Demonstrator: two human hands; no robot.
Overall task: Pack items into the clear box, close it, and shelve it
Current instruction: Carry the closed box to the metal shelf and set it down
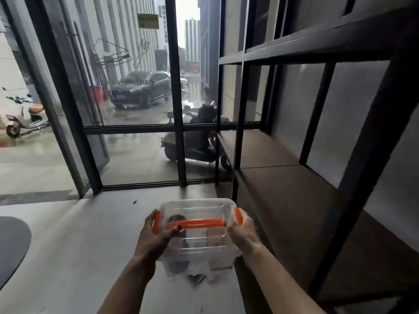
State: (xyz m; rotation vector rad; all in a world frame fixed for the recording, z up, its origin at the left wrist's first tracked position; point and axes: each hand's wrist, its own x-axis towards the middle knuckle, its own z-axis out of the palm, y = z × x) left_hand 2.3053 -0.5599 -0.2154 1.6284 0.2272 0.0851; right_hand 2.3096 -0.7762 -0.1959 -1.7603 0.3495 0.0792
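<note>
A clear plastic box (196, 245) with a lid, orange side clips and an orange handle is held in the air at the lower middle of the head view. My left hand (156, 236) grips its left end by the orange clip. My right hand (241, 232) grips the right end. Dark items show dimly through the box walls; what they are is unclear. The box hangs just left of a dark metal shelving unit whose brown lower shelf board (292, 196) lies to the right.
The shelving unit's black uprights (376, 141) and an upper shelf (317, 41) fill the right side. Ahead stands a glass wall with black frames (179, 109), scooters and a car outside. A grey mat (11, 243) lies on the floor at left.
</note>
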